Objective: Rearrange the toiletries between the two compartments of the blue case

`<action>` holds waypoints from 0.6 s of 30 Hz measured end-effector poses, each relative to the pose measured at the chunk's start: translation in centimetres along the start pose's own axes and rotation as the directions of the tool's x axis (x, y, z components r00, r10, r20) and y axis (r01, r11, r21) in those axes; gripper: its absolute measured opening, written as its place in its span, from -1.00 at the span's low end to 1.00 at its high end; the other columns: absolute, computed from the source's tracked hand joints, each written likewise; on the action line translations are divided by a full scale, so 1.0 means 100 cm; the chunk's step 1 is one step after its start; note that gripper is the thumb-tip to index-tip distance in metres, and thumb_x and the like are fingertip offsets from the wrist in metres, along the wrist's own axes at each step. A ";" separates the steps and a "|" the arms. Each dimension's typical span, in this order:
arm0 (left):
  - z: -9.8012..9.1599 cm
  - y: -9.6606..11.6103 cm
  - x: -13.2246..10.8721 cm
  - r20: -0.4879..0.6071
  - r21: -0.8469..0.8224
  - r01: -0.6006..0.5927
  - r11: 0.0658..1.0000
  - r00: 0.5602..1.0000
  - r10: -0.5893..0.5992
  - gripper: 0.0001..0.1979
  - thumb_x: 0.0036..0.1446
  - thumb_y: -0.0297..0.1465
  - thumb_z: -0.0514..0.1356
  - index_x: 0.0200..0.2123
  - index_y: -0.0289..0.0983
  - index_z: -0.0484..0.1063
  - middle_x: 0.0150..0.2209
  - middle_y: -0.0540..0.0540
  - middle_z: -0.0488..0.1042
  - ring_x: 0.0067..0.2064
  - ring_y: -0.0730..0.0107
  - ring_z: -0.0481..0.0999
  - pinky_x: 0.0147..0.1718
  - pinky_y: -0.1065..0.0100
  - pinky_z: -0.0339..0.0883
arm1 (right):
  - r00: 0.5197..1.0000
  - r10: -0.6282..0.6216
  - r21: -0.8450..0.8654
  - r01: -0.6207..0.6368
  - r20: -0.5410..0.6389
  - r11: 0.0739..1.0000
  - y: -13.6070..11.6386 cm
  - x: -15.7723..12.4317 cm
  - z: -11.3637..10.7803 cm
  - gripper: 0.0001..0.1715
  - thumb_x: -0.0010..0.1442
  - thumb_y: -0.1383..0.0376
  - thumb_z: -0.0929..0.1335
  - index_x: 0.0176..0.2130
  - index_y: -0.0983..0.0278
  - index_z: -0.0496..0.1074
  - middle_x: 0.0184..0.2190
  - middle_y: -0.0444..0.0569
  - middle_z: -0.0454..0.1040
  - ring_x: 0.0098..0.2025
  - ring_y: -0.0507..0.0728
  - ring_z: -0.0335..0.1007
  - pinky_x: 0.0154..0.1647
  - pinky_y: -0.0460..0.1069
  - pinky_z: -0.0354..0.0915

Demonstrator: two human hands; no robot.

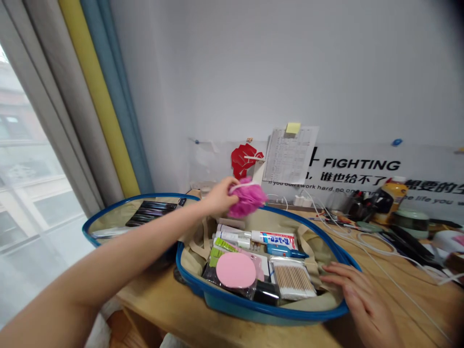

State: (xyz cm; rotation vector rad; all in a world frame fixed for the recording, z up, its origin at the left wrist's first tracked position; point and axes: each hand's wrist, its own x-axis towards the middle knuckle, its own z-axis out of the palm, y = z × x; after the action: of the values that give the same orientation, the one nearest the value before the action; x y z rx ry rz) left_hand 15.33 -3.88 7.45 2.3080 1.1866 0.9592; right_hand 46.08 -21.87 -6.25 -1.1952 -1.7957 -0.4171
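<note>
My left hand (220,195) is stretched out over the far end of an open blue-rimmed case (253,311), closed on a pink mesh bath sponge (248,198) held above the case. My right hand (357,292) lies with fingers spread on the case's right rim. Inside the case lie a toothpaste tube (273,238), a blue tube (284,251), a packet of cotton swabs (292,279), a round pink puff in a clear bag (235,270) and small white tubes (230,237).
The case's open lid (108,215) lies to the left, with dark items in it. The wooden desk (398,290) carries white cables, a yellow-capped bottle (393,193), a green jar (409,220) and clutter at the right. Curtains and a window stand left; papers hang on the wall.
</note>
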 end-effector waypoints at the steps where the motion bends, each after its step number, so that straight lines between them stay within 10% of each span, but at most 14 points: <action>1: 0.026 0.012 0.002 0.069 -0.051 0.006 0.999 0.998 -0.003 -0.65 -0.08 -0.48 0.13 -0.14 -0.25 0.33 -0.21 -0.02 0.42 -0.25 0.40 0.41 -0.24 0.38 0.33 | 1.000 0.005 0.000 -0.005 0.000 1.000 -0.001 0.000 0.000 -0.53 0.28 0.12 0.16 -0.40 0.16 0.56 -0.31 -0.04 0.57 -0.22 0.12 0.49 -0.20 0.03 0.44; 8: 0.141 0.044 0.007 0.179 -0.048 -0.089 0.995 0.979 0.096 -0.64 -0.03 -0.43 0.19 -0.09 -0.24 0.33 -0.13 -0.10 0.33 -0.08 0.26 0.36 -0.04 0.27 0.30 | 1.000 0.030 0.013 -0.030 -0.009 0.999 -0.001 0.000 0.002 -0.50 0.28 0.08 0.15 -0.41 0.15 0.56 -0.33 -0.03 0.57 -0.22 0.14 0.50 -0.23 0.06 0.45; 12: 0.153 0.046 0.001 0.330 0.046 -0.179 0.983 0.931 0.154 -0.54 -0.01 -0.44 0.21 0.02 -0.25 0.29 -0.01 -0.16 0.30 0.08 0.18 0.28 0.08 0.21 0.20 | 0.999 0.043 0.018 -0.043 -0.002 0.999 0.001 -0.002 0.003 -0.50 0.28 0.08 0.15 -0.41 0.16 0.56 -0.32 -0.01 0.57 -0.21 0.15 0.50 -0.22 0.09 0.45; 18: 0.140 0.051 -0.008 0.576 0.132 -0.508 0.851 0.738 0.351 -0.35 0.04 -0.31 0.25 0.21 -0.24 0.17 0.15 -0.24 0.21 0.22 0.04 0.15 0.18 0.12 0.06 | 0.999 0.048 0.035 -0.048 0.004 0.998 0.003 -0.004 0.003 -0.52 0.28 0.08 0.16 -0.39 0.15 0.56 -0.29 0.00 0.57 -0.18 0.16 0.48 -0.20 0.10 0.44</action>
State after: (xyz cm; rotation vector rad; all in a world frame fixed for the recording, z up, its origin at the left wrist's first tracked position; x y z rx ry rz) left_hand 27.88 -7.71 0.33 2.8917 0.5756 0.2110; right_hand 46.25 -21.73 -6.83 -1.2129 -1.7658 -0.3551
